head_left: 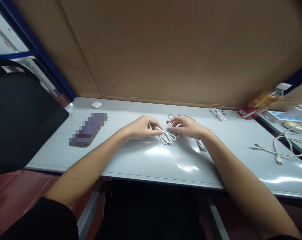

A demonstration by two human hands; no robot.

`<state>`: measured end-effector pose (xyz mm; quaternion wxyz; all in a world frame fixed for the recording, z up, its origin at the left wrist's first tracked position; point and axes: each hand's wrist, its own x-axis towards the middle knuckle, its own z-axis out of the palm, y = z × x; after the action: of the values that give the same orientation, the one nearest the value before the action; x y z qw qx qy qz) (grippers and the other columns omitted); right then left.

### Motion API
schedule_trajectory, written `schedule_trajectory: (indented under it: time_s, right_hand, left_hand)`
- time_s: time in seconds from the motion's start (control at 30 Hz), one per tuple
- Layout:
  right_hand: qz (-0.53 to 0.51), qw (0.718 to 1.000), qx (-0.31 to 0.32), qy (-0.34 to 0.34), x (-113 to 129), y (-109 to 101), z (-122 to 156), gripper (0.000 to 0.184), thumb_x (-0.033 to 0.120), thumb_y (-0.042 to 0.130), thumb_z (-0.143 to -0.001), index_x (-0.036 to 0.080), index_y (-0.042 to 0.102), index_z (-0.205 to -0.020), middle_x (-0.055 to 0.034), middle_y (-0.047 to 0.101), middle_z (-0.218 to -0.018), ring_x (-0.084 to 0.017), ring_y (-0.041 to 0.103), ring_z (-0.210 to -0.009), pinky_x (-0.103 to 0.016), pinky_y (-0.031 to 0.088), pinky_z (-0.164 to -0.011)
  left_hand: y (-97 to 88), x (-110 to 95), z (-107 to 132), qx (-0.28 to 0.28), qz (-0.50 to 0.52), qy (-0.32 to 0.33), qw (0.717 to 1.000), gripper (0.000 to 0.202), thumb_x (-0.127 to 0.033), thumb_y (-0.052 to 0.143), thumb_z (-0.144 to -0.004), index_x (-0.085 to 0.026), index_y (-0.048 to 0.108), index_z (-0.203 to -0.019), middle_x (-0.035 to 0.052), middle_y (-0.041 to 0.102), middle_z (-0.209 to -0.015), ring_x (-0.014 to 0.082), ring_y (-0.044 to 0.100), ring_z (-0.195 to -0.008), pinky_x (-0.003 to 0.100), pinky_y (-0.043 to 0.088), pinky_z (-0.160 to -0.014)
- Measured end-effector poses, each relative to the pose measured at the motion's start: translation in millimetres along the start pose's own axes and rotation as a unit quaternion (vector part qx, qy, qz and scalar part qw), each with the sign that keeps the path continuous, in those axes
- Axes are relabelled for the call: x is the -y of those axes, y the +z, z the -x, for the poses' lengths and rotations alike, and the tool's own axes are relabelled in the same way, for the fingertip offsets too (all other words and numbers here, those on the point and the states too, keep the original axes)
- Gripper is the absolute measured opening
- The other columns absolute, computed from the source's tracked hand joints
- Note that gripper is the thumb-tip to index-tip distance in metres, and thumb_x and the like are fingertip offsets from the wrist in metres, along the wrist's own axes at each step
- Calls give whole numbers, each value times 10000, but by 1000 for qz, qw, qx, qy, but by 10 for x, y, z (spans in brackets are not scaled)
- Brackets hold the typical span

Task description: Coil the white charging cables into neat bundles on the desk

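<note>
Near the middle of the pale grey tabletop (pixel 53 151), our left hand (pixel 140 127) and right hand (pixel 187 127) pinch a coiled white charging cable (pixel 167 136) in narrow fingertip grips, its loops gathered between them.

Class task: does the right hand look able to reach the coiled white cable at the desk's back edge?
Probably yes: the right hand sits close to that coiled white cable, nothing visibly in the way on the grey desktop, though it holds another white cable.
</note>
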<state>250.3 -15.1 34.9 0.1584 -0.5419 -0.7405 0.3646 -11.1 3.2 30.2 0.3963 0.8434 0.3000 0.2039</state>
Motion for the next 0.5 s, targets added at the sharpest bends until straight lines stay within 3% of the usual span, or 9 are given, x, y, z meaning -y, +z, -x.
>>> schedule_trajectory:
  time_s: [0.13,0.23,0.3,0.5]
  right_hand:
    - [-83,996,17,-13,85,58,14,196,309,632,-912,232,611,-1091,-60,753,-947,-199,709,-768,-342,564,-728]
    - [-195,980,39,-12,156,150,20,177,285,645,-910,236,578,-1066,-73,746,-981,-212,732,-830,-353,586,-747]
    - [-255,966,50,-7,175,213,10,214,296,693,-891,239,564,-1052,-67,741,-924,-218,734,-823,-357,589,-739]
    - [-341,940,23,-3,116,327,-62,275,276,762,-838,254,537,-994,-22,699,-862,-204,719,-771,-352,594,-682]
  left_hand:
    - [-49,75,-48,-72,157,-34,984,366,-492,781,-860,-147,770,-980,88,763,-946,184,685,-855,321,522,-772]
    - [27,128,-91,-81,296,-34,951,369,-503,766,-885,-149,689,-960,120,763,-1082,204,722,-977,344,553,-851]
    - [91,148,-113,-80,345,-42,934,380,-517,753,-897,-159,640,-956,130,766,-1100,203,741,-962,331,566,-825]
    - [209,132,-130,-108,210,-120,964,339,-459,785,-863,-146,686,-948,50,724,-699,131,650,-574,252,517,-555]
